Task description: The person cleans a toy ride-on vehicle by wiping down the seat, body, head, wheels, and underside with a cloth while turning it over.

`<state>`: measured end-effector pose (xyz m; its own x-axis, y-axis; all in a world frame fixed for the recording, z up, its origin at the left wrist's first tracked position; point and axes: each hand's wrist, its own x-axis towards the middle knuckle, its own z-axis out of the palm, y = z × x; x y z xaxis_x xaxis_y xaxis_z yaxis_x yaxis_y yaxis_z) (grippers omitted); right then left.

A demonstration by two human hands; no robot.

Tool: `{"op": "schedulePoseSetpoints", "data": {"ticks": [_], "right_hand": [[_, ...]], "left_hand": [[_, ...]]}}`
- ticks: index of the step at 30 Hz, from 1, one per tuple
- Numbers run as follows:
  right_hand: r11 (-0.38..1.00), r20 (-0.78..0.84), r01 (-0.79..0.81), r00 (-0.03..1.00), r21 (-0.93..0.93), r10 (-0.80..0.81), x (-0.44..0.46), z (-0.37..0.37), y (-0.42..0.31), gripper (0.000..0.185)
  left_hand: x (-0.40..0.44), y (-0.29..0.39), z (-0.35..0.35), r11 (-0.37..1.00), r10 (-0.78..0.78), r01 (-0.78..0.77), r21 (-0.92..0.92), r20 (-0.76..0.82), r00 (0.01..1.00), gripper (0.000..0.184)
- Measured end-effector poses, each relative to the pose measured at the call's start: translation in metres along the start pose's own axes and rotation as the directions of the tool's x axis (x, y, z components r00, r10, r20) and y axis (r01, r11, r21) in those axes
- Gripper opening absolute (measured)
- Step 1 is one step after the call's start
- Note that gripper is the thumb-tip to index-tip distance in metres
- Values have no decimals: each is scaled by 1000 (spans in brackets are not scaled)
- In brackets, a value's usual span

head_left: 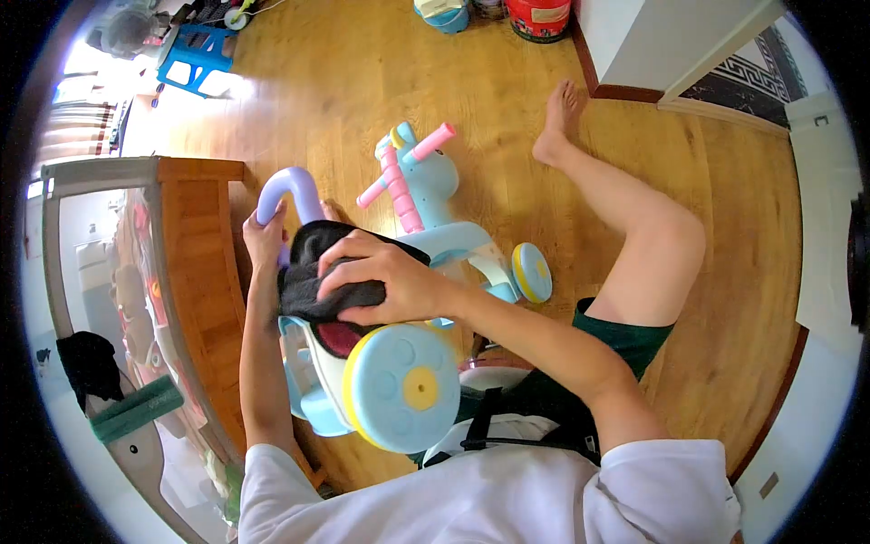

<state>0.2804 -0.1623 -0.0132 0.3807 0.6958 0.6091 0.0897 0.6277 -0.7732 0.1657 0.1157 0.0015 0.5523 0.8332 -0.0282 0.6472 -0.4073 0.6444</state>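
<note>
A child's ride-on toy (453,238) in light blue, white and yellow stands tilted in front of me, with pink handlebars (396,186) at its far end. My left hand (265,238) is closed round its purple curved push handle (292,181). Bunched black cloth (313,276) lies over the seat, and my right hand (385,272) presses on it with curled fingers gripping its folds. A dark red patch (339,339) shows below the cloth. Nearest to me is a large blue and yellow wheel (403,388); a smaller wheel (533,272) is farther off.
A wooden bed frame (201,245) with a fabric-covered rail stands close on my left. On the wooden floor (362,63), a blue stool (195,59) is far left and a red bucket (539,18) far ahead. My bent leg (625,204) lies to the right, near a doorway.
</note>
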Motion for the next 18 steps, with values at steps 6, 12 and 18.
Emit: {"op": "schedulePoseSetpoints", "data": {"ticks": [6, 12, 18], "right_hand": [[963, -283, -260, 931, -72, 230, -59, -14, 64, 31], [834, -443, -528, 793, -158, 418, -150, -65, 142, 31], [391, -274, -787, 556, -476, 785, -183, -111, 184, 31]], "left_hand": [[8, -18, -4, 997, -36, 38, 69, -41, 999, 35], [10, -22, -1, 999, -32, 34, 37, -56, 998, 34], [1, -6, 1, 993, -18, 29, 110, -104, 994, 31]]}}
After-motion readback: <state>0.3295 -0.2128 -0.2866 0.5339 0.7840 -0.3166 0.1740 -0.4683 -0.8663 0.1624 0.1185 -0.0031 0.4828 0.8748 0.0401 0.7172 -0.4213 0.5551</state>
